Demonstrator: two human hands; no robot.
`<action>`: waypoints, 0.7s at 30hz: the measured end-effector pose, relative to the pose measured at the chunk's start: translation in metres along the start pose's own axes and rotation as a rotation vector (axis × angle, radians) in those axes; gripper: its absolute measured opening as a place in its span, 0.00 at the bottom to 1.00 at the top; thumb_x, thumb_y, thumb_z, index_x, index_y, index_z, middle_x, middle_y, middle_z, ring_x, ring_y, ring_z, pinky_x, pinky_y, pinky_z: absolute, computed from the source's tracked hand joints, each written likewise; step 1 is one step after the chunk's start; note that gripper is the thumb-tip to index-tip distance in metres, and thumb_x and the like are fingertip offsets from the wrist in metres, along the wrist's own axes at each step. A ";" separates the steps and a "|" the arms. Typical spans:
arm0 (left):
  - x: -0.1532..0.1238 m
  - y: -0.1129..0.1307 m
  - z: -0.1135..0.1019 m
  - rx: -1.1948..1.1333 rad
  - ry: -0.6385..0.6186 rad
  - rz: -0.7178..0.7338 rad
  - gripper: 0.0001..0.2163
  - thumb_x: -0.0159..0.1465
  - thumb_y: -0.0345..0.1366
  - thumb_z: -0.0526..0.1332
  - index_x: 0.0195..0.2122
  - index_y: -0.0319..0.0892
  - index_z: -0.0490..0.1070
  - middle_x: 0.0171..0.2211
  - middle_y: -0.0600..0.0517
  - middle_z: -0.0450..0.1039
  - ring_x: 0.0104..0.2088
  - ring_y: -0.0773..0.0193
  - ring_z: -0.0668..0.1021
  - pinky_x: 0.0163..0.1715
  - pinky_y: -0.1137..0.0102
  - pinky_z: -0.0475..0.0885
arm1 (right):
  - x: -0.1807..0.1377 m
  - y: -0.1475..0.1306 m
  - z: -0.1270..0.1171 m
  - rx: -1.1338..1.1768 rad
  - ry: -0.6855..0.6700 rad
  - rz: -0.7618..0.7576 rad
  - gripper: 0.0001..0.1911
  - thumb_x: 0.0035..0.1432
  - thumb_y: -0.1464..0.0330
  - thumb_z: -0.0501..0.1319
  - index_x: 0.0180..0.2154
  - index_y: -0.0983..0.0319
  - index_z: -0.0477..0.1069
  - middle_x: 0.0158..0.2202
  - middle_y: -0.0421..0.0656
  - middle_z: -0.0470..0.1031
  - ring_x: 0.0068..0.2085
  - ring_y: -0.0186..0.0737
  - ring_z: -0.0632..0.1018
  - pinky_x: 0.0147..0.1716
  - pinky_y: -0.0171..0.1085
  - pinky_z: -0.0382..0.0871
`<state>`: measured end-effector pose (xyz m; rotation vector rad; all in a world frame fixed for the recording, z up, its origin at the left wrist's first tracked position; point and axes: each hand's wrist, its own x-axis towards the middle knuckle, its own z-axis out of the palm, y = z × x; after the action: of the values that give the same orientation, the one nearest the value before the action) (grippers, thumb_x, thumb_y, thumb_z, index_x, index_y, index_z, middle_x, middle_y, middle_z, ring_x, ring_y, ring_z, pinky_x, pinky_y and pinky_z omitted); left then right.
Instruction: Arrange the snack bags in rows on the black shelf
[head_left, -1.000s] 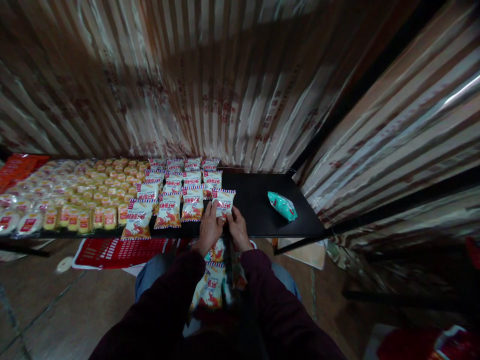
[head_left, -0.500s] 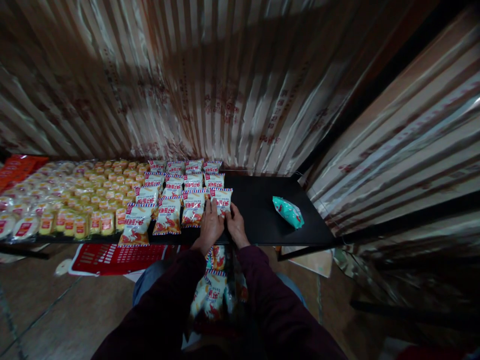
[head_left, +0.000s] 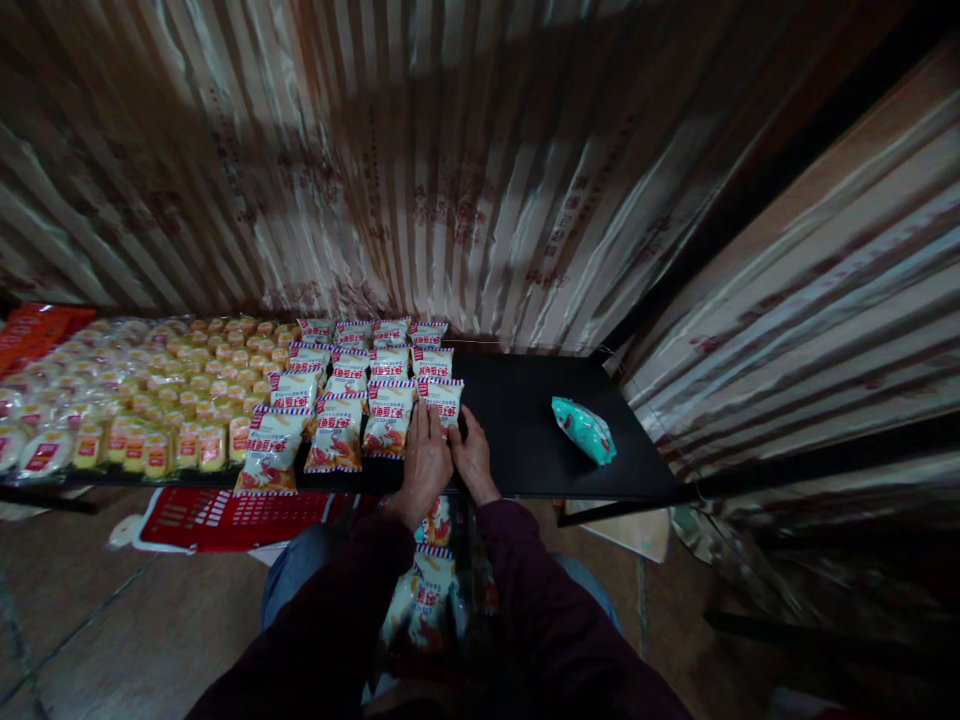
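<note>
Both of my hands rest on one snack packet (head_left: 445,399), white with red print and a striped edge, at the front of the black shelf (head_left: 525,430). My left hand (head_left: 425,460) lies flat over its lower left part, fingers stretched out. My right hand (head_left: 471,458) presses its lower right corner with fingers together. The packet sits at the right end of rows of like packets (head_left: 352,390). More of the same packets (head_left: 424,590) lie in my lap below the shelf edge.
A lone teal packet (head_left: 584,429) lies on the bare right part of the shelf. Small yellow packets (head_left: 165,400) fill the shelf's left side. A red basket (head_left: 225,518) stands on the floor under the shelf. Foil-striped cartons wall in the back and right.
The packet under my hands has slid a little back on the shelf into line with its row. My hands have drawn closer together over it.
</note>
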<state>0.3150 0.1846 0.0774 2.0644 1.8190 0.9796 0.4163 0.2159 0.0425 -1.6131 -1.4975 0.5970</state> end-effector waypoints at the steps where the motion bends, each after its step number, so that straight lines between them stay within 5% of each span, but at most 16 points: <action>1: 0.000 -0.001 0.000 0.006 -0.007 0.012 0.24 0.64 0.27 0.49 0.62 0.29 0.56 0.66 0.32 0.52 0.68 0.48 0.51 0.64 0.50 0.55 | 0.000 0.000 0.000 -0.002 -0.011 -0.005 0.27 0.59 0.63 0.52 0.58 0.67 0.65 0.55 0.54 0.70 0.55 0.50 0.71 0.56 0.49 0.63; 8: -0.004 -0.009 -0.003 -0.003 -0.026 0.069 0.24 0.64 0.28 0.49 0.63 0.33 0.56 0.67 0.36 0.50 0.69 0.50 0.48 0.65 0.50 0.55 | -0.005 0.001 0.000 -0.029 0.010 -0.035 0.26 0.61 0.61 0.50 0.57 0.65 0.65 0.54 0.54 0.71 0.55 0.49 0.70 0.56 0.51 0.62; 13: -0.016 -0.022 -0.019 0.010 0.024 0.094 0.24 0.63 0.26 0.48 0.62 0.35 0.59 0.67 0.40 0.53 0.69 0.51 0.46 0.65 0.49 0.55 | -0.022 -0.020 -0.003 -0.060 0.129 -0.223 0.25 0.64 0.61 0.49 0.57 0.65 0.64 0.61 0.55 0.64 0.63 0.50 0.61 0.61 0.55 0.56; 21: -0.028 -0.055 -0.057 0.112 0.192 -0.004 0.20 0.66 0.31 0.50 0.58 0.40 0.65 0.66 0.42 0.54 0.69 0.50 0.45 0.65 0.45 0.49 | -0.049 -0.075 0.020 0.014 -0.092 -0.445 0.23 0.67 0.64 0.44 0.59 0.62 0.65 0.61 0.51 0.65 0.64 0.44 0.63 0.64 0.51 0.56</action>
<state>0.2364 0.1553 0.0796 2.0925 2.0136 1.1341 0.3492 0.1692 0.0841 -1.1969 -1.8425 0.4310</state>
